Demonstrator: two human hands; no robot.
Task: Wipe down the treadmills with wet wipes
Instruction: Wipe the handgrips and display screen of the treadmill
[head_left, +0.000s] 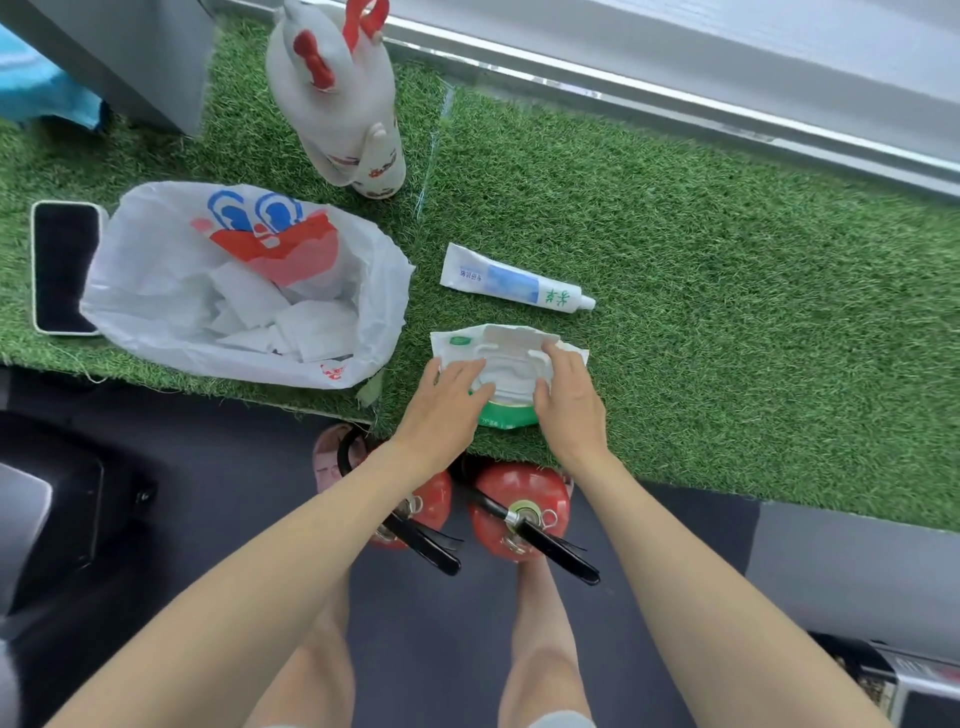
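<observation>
In the plastic bag (145, 260), crumpled white wipes (306, 325).

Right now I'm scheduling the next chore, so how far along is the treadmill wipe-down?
Done, it seems: crumpled white wipes lie in the white plastic bag, suggesting past wiping. In hand: the left hand presses the green-and-white soft pack of wet wipes while the right hand grips its lid. Left: no fresh wipe is out, and no treadmill is clearly visible, so remaining wiping can't be judged.
</observation>
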